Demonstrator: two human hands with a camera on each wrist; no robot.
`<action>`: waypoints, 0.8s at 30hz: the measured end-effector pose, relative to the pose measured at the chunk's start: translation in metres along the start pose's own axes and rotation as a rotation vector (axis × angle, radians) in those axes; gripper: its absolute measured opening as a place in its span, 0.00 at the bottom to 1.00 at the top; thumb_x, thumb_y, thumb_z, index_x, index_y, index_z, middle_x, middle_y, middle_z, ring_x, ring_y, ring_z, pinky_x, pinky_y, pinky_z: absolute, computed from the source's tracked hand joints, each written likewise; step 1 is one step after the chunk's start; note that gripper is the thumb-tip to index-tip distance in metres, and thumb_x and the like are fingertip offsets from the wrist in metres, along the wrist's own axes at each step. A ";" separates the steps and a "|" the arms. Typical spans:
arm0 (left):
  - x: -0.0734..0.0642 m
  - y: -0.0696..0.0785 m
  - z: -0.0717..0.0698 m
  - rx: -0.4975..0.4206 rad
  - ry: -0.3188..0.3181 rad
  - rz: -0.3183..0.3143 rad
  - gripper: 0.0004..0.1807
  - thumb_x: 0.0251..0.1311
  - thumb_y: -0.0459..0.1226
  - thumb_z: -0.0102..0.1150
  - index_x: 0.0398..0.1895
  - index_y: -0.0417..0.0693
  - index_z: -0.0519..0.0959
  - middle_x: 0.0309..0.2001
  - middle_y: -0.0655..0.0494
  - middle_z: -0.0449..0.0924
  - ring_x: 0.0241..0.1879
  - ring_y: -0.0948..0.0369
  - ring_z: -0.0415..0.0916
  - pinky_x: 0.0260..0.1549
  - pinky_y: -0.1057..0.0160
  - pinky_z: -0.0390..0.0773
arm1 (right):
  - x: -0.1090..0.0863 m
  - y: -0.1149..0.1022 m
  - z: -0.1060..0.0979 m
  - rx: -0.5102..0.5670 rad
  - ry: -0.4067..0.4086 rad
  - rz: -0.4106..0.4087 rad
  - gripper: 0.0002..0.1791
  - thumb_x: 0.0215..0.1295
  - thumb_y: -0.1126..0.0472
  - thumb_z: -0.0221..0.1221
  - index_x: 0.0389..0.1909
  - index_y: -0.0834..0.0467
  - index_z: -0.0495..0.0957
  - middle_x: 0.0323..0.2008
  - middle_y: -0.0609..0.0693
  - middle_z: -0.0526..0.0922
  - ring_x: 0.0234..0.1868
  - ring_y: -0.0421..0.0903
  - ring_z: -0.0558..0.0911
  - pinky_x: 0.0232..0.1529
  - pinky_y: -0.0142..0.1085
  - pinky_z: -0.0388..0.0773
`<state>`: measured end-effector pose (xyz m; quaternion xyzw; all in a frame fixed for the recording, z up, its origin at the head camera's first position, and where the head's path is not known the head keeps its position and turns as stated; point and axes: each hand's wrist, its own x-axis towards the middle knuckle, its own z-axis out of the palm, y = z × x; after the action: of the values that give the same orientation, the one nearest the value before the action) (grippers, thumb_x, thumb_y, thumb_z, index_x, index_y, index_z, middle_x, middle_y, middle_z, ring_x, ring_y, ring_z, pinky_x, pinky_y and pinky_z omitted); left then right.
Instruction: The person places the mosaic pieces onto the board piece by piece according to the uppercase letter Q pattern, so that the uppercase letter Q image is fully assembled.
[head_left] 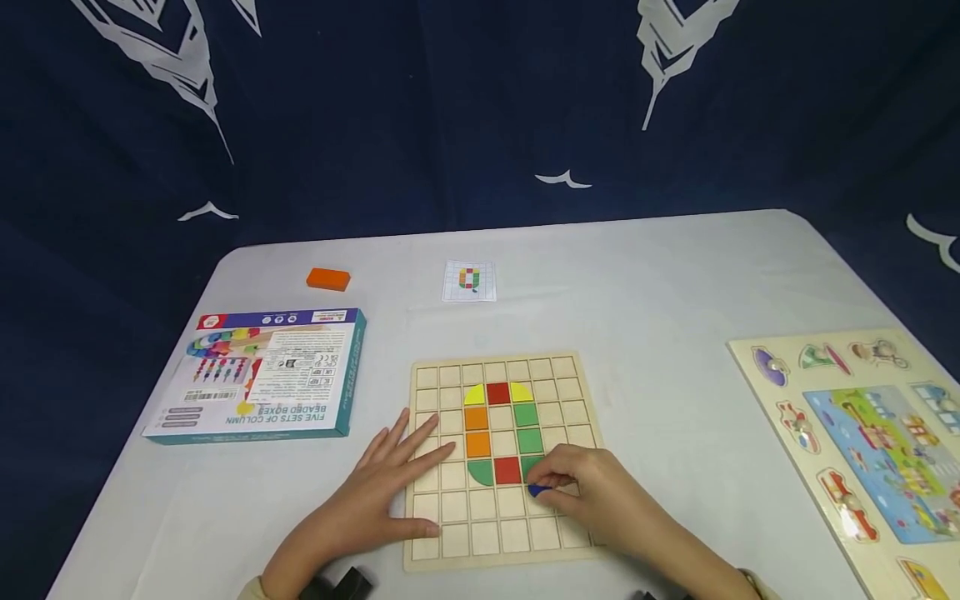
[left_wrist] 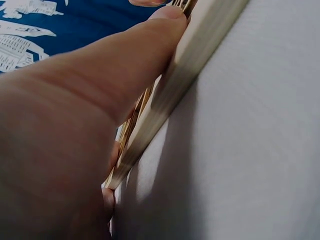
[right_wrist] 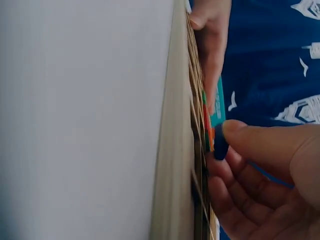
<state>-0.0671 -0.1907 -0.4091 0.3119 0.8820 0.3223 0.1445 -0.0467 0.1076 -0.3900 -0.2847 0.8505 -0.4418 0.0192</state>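
A wooden grid board [head_left: 465,540] lies on the table with red, yellow, orange and green tiles forming a ring of cells. My right hand [head_left: 592,492] pinches a small blue tile [head_left: 537,490] between thumb and fingers, just below the ring's lower right corner. In the right wrist view the blue tile [right_wrist: 220,142] stands tilted over the board's surface; whether it touches the board I cannot tell. My left hand [head_left: 375,492] rests with spread fingers on the board's left side, its thumb [left_wrist: 145,45] lying over the near edge in the left wrist view.
A small pattern card [head_left: 468,282] lies behind the board, with an orange block [head_left: 328,279] to its left. At the left is a boxed bead set [head_left: 255,375]. A wooden picture puzzle [head_left: 780,400] lies at the right. A dark patterned cloth [head_left: 450,108] hangs behind the table.
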 end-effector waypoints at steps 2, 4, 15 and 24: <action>0.000 0.000 0.000 0.000 0.001 0.003 0.49 0.42 0.57 0.68 0.70 0.61 0.60 0.74 0.62 0.39 0.70 0.54 0.22 0.62 0.45 0.31 | -0.001 -0.002 0.003 -0.017 -0.005 0.032 0.10 0.50 0.72 0.66 0.32 0.56 0.82 0.32 0.39 0.80 0.32 0.33 0.77 0.34 0.27 0.77; 0.000 0.000 0.001 -0.002 0.002 0.005 0.49 0.42 0.57 0.68 0.70 0.61 0.61 0.74 0.61 0.39 0.70 0.54 0.22 0.62 0.45 0.31 | -0.001 -0.004 0.006 -0.049 0.001 0.059 0.10 0.50 0.72 0.66 0.30 0.55 0.82 0.31 0.38 0.79 0.31 0.32 0.76 0.34 0.27 0.77; -0.001 0.002 0.002 -0.030 0.021 0.025 0.47 0.43 0.58 0.67 0.69 0.58 0.62 0.73 0.57 0.42 0.70 0.49 0.25 0.61 0.40 0.32 | -0.001 -0.009 0.014 -0.200 0.024 0.035 0.12 0.45 0.71 0.70 0.29 0.53 0.81 0.28 0.37 0.78 0.29 0.33 0.74 0.31 0.28 0.75; -0.001 0.002 -0.001 -0.017 0.023 0.016 0.47 0.44 0.60 0.65 0.70 0.59 0.62 0.73 0.57 0.42 0.70 0.50 0.26 0.61 0.40 0.32 | 0.000 -0.010 0.014 -0.211 0.027 0.044 0.15 0.44 0.71 0.71 0.34 0.56 0.82 0.30 0.37 0.79 0.29 0.33 0.75 0.31 0.27 0.75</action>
<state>-0.0663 -0.1904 -0.4069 0.3140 0.8783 0.3345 0.1347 -0.0381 0.0927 -0.3903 -0.2604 0.8985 -0.3532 -0.0124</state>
